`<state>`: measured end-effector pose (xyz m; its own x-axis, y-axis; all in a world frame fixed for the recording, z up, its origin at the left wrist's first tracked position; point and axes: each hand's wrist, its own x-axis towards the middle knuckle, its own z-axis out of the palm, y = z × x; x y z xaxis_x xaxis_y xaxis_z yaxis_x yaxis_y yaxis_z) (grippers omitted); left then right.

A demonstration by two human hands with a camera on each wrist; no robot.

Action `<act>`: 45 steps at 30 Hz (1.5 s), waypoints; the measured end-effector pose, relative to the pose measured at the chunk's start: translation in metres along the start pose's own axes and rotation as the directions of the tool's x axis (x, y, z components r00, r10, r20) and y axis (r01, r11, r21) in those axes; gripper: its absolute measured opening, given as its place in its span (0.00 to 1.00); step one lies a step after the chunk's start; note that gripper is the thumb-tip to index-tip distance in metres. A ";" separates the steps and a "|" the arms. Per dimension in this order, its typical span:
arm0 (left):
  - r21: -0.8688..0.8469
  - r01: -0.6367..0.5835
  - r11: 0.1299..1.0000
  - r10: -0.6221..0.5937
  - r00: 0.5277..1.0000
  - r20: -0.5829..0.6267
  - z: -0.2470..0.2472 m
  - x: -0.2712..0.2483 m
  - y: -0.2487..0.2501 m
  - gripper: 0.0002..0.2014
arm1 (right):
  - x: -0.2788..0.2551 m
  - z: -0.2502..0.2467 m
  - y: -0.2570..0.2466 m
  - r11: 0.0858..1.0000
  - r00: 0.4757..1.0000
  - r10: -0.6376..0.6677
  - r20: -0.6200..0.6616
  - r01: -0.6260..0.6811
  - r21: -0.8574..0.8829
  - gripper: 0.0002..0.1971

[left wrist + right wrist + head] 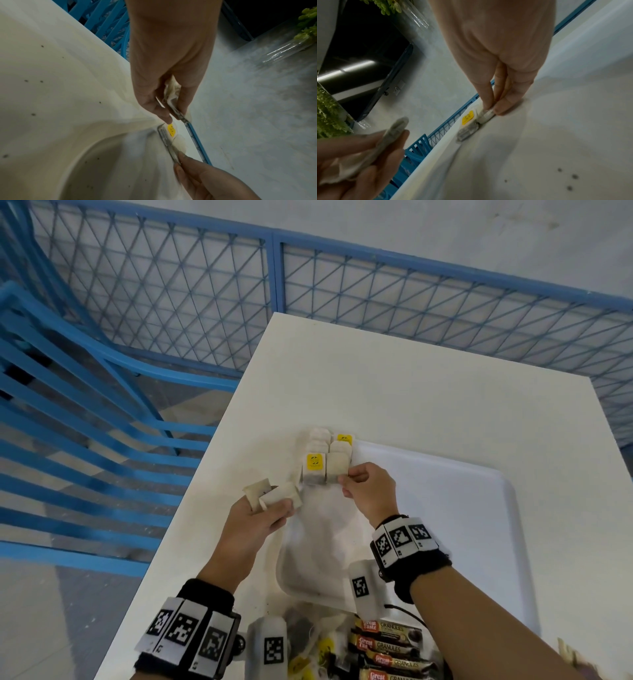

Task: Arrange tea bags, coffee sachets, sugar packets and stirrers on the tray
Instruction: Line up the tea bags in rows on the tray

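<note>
Several tea bags (325, 455), two with yellow tags, lie in rows at the far left corner of the white tray (445, 508). My right hand (347, 481) pinches the nearest tea bag (336, 470) of that group, which lies flat on the tray; the right wrist view shows my fingertips (500, 110) closed on its end (485, 115). Just left of the tray, my left hand (274, 506) holds two more tea bags (274, 494) above the table. The left wrist view has them (172, 94) between my thumb and fingers.
At the table's near edge lie a clear bag of loose tea bags (318, 645) and several dark coffee sachets (390, 648). A blue slatted chair (85, 422) stands left of the white table (394, 392), and a blue mesh fence (274, 278) runs behind it.
</note>
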<state>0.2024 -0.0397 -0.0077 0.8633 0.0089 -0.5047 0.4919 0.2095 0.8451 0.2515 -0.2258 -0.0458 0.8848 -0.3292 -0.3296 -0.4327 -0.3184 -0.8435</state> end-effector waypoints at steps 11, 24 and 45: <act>0.153 -0.047 0.987 0.040 0.998 0.052 0.003 -0.002 0.000 0.09 | -0.047 -0.001 -0.027 0.940 0.880 -0.323 0.348 0.342 0.007 0.08; 0.161 0.047 0.986 -0.060 0.995 0.077 0.002 0.009 0.001 0.12 | -0.045 -0.012 -0.008 0.963 0.876 -0.206 0.437 0.261 -0.071 0.03; 0.511 -0.191 0.838 0.221 0.975 0.002 0.022 0.067 -0.010 0.07 | -0.012 -0.005 0.004 0.988 0.994 0.053 0.093 -0.066 0.139 0.08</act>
<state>0.2583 -0.0626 -0.0459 0.9509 0.0526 -0.3051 0.3052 -0.3254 0.8950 0.2380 -0.2280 -0.0431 0.8729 -0.2616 -0.4118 -0.4616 -0.1695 -0.8708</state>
